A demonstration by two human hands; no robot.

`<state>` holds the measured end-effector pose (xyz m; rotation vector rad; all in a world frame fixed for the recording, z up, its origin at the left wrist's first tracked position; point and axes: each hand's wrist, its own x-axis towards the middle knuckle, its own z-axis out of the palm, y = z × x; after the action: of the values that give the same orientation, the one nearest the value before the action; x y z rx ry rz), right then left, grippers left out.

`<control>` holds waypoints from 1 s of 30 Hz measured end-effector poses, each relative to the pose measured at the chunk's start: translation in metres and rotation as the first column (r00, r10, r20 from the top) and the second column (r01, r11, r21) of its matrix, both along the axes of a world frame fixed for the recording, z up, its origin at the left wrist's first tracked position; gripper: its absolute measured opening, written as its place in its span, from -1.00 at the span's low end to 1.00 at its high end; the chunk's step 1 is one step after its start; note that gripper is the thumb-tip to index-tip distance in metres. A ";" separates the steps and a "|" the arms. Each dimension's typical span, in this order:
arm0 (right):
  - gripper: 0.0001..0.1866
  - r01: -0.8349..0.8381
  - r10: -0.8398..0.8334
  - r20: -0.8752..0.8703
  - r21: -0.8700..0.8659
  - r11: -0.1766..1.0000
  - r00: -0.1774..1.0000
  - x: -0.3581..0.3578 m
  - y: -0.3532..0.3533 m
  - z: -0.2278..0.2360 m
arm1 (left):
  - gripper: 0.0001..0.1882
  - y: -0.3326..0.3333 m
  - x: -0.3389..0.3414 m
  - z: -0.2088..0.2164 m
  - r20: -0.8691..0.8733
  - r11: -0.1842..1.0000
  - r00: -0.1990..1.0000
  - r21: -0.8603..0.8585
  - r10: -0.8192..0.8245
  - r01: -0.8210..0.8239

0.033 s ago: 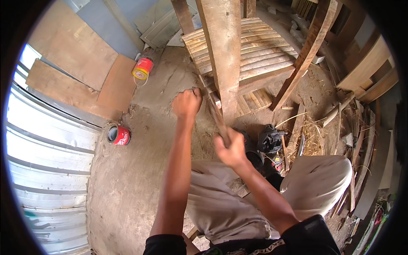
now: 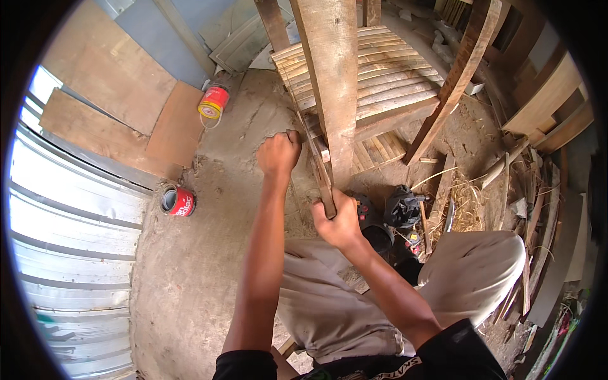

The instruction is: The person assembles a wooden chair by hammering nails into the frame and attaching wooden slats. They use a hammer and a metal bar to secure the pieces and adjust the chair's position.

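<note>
My right hand [image 2: 339, 220] is closed around the near end of a narrow wooden strip [image 2: 323, 180], thumb along its side. The strip runs away from me along the left side of a wooden frame, beside a thick upright post [image 2: 332, 76]. My left hand [image 2: 278, 153] is a fist at the frame's left edge, close to the strip's far part. Whatever its fingers hold, if anything, is hidden. Behind the post, a slatted wooden platform [image 2: 396, 76] spans the frame.
A red and yellow can [image 2: 213, 101] and an open red can [image 2: 179, 201] stand on the floor at left, by leaning boards [image 2: 107, 133] and a corrugated metal wall [image 2: 76, 234]. A dark tool-like object [image 2: 402, 208] lies right of my right hand. Scrap wood [image 2: 541, 215] piles up at far right.
My right hand and the strip's near end have shifted slightly left. My left hand has stayed in nearly the same place.
</note>
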<state>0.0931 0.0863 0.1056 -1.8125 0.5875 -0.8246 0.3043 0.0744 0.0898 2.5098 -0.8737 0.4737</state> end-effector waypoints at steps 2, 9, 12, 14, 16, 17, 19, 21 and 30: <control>-0.88 0.048 -0.050 0.017 0.093 0.995 0.999 -0.009 -0.006 -0.011 | -0.49 -0.004 0.006 0.002 0.003 0.999 1.000 0.013 -0.030 0.029; -0.54 -0.144 0.107 -0.158 -0.240 0.960 0.982 -0.184 0.049 0.001 | -0.49 -0.010 0.005 -0.009 -0.026 0.999 0.999 -0.026 0.039 -0.040; -0.71 -0.081 0.071 -0.083 -0.117 0.990 0.994 -0.120 0.028 -0.013 | -0.49 -0.009 0.007 -0.007 -0.084 0.997 0.995 0.064 0.054 -0.049; -0.89 -0.046 0.050 0.062 -0.067 0.997 0.997 -0.046 0.000 -0.034 | -0.49 -0.009 0.008 -0.003 -0.053 0.999 0.998 0.044 0.022 -0.019; -0.87 -0.059 0.058 0.058 0.017 0.998 0.997 -0.004 -0.006 -0.051 | -0.49 -0.007 0.007 0.001 -0.064 0.997 0.998 0.081 0.008 -0.002; -0.89 -0.005 -0.002 0.086 0.087 0.996 0.996 -0.006 -0.005 -0.057 | -0.49 -0.005 0.005 0.002 -0.056 0.997 0.998 0.075 -0.006 0.010; -0.90 -0.038 0.033 0.045 0.114 0.993 0.998 -0.036 0.004 -0.061 | -0.49 -0.004 0.005 0.005 -0.063 0.996 0.998 0.091 -0.005 0.011; -0.85 -0.076 0.056 -0.158 -0.126 0.989 0.986 -0.102 0.026 -0.055 | -0.48 -0.006 0.006 0.007 -0.101 0.995 0.995 0.093 -0.022 0.031; -0.85 -0.104 0.104 -0.052 0.004 0.995 0.993 -0.044 -0.006 -0.081 | -0.47 -0.004 0.006 -0.004 -0.086 0.998 0.996 0.070 0.000 0.006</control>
<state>0.0496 0.0807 0.0247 -1.8513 0.5223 -0.7085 0.3099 0.0701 0.0856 2.5714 -0.8748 0.3368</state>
